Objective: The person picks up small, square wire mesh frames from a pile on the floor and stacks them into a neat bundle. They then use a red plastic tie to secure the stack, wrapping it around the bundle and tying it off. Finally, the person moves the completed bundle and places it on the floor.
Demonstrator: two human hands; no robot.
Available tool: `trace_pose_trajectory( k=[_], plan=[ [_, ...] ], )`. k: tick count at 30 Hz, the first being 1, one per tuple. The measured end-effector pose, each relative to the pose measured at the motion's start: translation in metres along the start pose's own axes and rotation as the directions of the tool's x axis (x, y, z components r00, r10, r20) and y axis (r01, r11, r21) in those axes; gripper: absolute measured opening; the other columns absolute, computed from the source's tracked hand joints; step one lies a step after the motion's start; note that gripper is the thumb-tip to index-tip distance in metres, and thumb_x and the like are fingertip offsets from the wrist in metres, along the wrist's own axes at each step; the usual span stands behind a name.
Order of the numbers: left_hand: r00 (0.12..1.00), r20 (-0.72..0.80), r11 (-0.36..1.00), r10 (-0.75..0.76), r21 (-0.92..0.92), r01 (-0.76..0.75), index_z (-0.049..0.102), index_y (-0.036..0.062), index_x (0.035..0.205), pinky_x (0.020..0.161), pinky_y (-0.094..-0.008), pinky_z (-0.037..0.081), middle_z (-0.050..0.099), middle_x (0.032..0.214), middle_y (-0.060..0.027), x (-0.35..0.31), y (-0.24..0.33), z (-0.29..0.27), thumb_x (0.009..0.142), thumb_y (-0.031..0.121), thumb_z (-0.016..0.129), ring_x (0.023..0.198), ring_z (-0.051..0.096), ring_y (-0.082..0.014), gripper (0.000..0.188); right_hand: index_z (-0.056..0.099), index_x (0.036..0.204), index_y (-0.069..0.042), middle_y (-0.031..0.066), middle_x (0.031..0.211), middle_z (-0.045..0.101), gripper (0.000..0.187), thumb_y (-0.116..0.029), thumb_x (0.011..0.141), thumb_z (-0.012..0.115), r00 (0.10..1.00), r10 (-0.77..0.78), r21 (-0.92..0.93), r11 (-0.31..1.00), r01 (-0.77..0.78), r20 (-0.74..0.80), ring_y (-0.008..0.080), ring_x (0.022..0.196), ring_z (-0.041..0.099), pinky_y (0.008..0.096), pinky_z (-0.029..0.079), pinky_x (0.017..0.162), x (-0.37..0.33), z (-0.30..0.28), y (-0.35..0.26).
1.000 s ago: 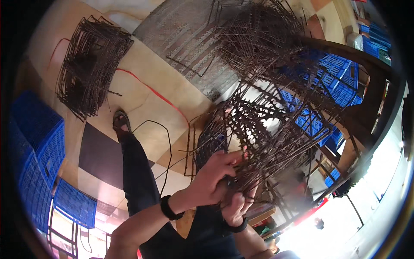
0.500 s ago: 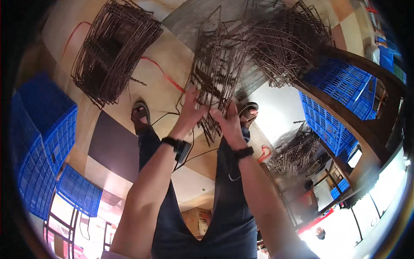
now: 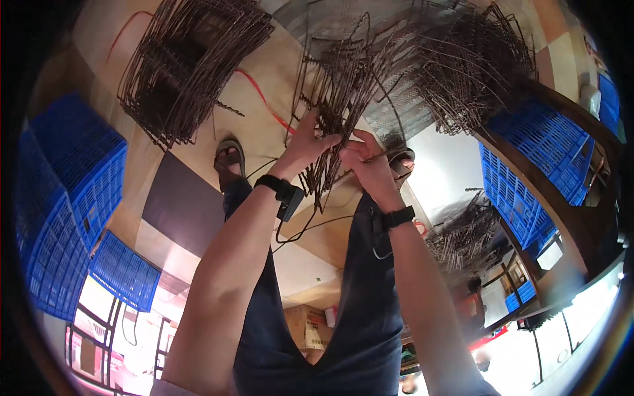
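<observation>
A bundle of dark, twisted wire frames hangs between my hands above the floor, its loose ends pointing down toward my legs. My left hand grips the bundle's near left side, thumb across the wires. My right hand is on its right, fingers curled around a wire at the edge; a long bent wire arcs out just beyond that hand. Some fingertips are hidden among the wires. Both wrists wear black bands, the left one carrying a small black box with a cable.
One large stack of wire frames lies at the far left, another pile at the far right. More wire pieces lie at right. Blue plastic crates stand at left; others sit by a wooden frame. Red strap trails behind the bundle.
My right hand has shifted right, away from the left, and a long wire now bows out at the bundle's right side. The whole view has shifted slightly.
</observation>
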State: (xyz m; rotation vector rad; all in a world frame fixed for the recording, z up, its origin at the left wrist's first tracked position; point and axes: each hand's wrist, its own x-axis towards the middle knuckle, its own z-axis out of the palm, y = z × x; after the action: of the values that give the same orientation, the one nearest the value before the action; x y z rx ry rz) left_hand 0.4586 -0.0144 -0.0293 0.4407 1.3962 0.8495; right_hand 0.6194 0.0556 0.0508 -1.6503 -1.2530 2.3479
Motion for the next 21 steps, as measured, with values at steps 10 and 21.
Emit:
trace_pose_trajectory(
  k=[10,21],
  plan=[
    [0.986,0.12,0.964,-0.119,-0.222,0.144,0.034,-0.001,0.14,0.087,-0.0299,0.048,0.059,0.118,-0.0108,-0.017,0.034,0.005,0.079,0.007,0.073,0.104,0.058,-0.0169,0.073,0.011,0.151,-0.008,0.0131,0.137,0.045,0.095,0.001,0.078,0.071,0.953,-0.253,0.276,0.916,0.291,-0.167,0.02,0.123,0.046,0.0316,0.043,0.098,-0.013,0.034,0.011],
    [0.997,-0.068,0.874,0.041,0.486,-0.002,0.055,-0.0039,0.123,0.074,-0.0319,0.051,0.064,0.112,-0.0183,-0.015,0.027,-0.024,0.07,0.029,0.081,0.094,0.064,-0.0258,0.068,0.003,0.153,-0.017,0.0111,0.151,0.026,0.105,0.001,0.077,0.073,0.994,-0.109,0.103,0.989,0.111,-0.022,0.0236,0.131,0.038,0.0348,0.049,0.091,-0.013,-0.024,0.019]
  ],
)
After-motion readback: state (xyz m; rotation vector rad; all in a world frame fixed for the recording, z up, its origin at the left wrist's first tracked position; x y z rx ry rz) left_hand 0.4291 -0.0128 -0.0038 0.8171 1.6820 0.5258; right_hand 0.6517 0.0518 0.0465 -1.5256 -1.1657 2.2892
